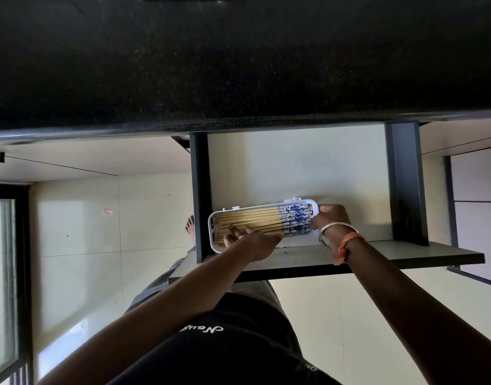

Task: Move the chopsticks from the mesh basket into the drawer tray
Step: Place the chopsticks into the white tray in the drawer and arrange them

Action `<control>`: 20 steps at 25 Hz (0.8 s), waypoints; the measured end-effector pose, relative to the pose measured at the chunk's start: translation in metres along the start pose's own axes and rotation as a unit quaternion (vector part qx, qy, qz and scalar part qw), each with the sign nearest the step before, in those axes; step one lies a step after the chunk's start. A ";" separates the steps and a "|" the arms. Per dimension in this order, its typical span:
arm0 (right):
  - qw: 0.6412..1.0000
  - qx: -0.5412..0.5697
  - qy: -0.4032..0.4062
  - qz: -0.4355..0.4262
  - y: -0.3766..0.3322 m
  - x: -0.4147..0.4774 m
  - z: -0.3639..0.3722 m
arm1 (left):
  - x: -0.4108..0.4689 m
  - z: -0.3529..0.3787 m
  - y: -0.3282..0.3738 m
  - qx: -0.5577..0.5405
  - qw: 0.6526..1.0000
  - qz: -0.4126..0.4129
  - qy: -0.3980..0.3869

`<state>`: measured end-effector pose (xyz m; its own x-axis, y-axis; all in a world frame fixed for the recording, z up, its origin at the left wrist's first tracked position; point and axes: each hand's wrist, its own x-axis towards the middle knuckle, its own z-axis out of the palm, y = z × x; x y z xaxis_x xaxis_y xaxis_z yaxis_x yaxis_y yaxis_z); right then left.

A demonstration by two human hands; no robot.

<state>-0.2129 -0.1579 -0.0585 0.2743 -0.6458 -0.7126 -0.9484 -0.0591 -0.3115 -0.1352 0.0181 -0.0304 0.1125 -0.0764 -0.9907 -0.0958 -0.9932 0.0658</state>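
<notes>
A white plastic tray lies across the front of the open drawer. It holds several wooden chopsticks with blue-and-white patterned ends pointing right. My left hand rests on the tray's near left part, fingers spread over the chopstick tips. My right hand, with a silver bangle and an orange thread at the wrist, grips the tray's right end. The mesh basket is not in view.
A dark speckled countertop overhangs the drawer at the top. The drawer has dark side walls and a dark front panel. Pale floor tiles lie to the left, with a bare foot beside the drawer.
</notes>
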 end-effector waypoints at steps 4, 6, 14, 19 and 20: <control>1.000 -0.010 0.000 0.006 0.000 0.001 0.001 | -0.002 0.001 -0.006 0.005 0.999 0.035 0.041; 1.000 -0.024 0.012 0.011 0.000 0.001 0.004 | -0.003 0.005 -0.016 0.049 0.991 0.099 0.081; 0.997 -0.044 0.010 0.054 -0.002 -0.002 0.000 | 0.011 0.005 -0.033 0.215 0.957 0.176 0.077; 0.997 -0.018 0.021 0.067 -0.004 -0.008 0.001 | 0.023 -0.012 -0.038 0.404 0.854 0.304 0.126; 0.997 -0.015 0.021 0.067 -0.004 -0.009 0.001 | 0.026 -0.016 -0.040 0.433 0.835 0.310 0.134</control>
<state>-0.2116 -0.1516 -0.0515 0.1375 -0.6813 -0.7189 -0.9806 0.0087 -0.1959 -0.1127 0.0540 -0.0568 -0.0185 -0.6856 -0.7277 -0.8850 -0.3275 0.3310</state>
